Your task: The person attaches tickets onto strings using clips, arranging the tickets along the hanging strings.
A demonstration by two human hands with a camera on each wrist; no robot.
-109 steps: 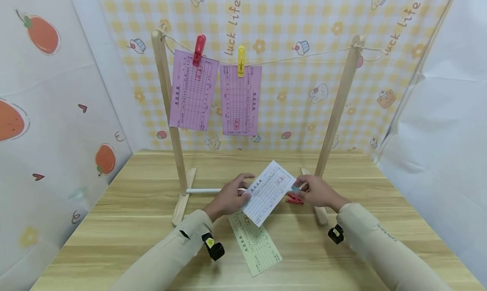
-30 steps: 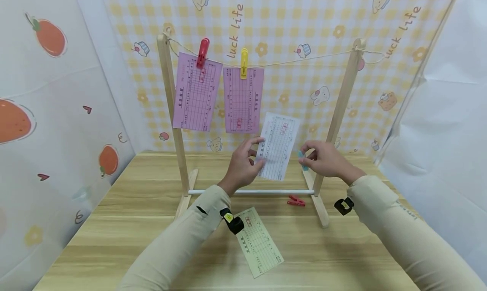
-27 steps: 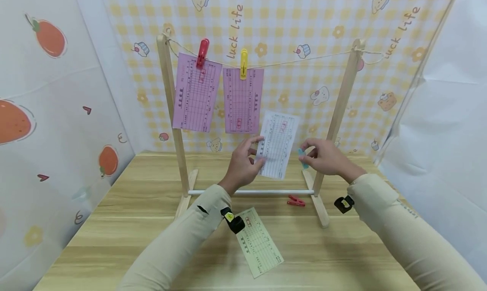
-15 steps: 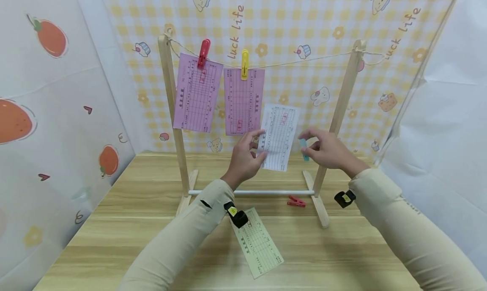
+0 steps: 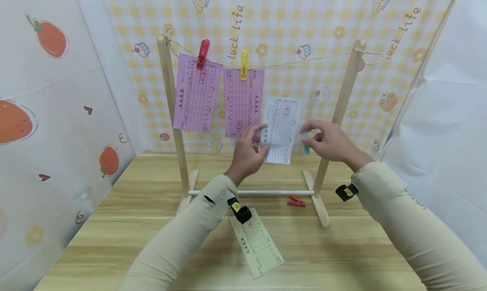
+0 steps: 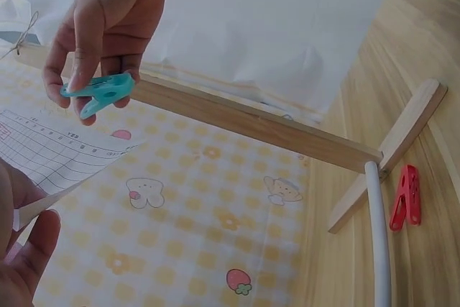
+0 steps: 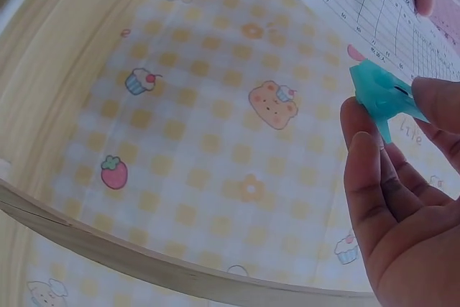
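Observation:
My left hand [image 5: 247, 153] pinches a white printed form [image 5: 281, 130] by its left edge, between thumb and fingers. The form hangs upright below the string [image 5: 300, 59], apart from it. To its right, my right hand [image 5: 327, 141] pinches a teal clothespin [image 7: 384, 91] between thumb and fingertips; the clip does not touch the paper. Two pink forms hang on the string, the left pink form [image 5: 198, 94] under a red clothespin [image 5: 203, 54] and the other pink form [image 5: 243, 102] under a yellow clothespin [image 5: 244, 65].
Below my hands a pale green form [image 5: 260, 248] lies on the wooden table [image 5: 114, 240]. Another red clothespin [image 5: 296, 201] lies near the right foot of the frame. Wooden posts [image 5: 174, 113] hold up the string, and a white rod [image 5: 274, 192] joins them low down.
Both hands have risen from near the tabletop, bringing the white form and the teal clothespin up toward the string. The form has turned more upright. The hanging pink forms stay put.

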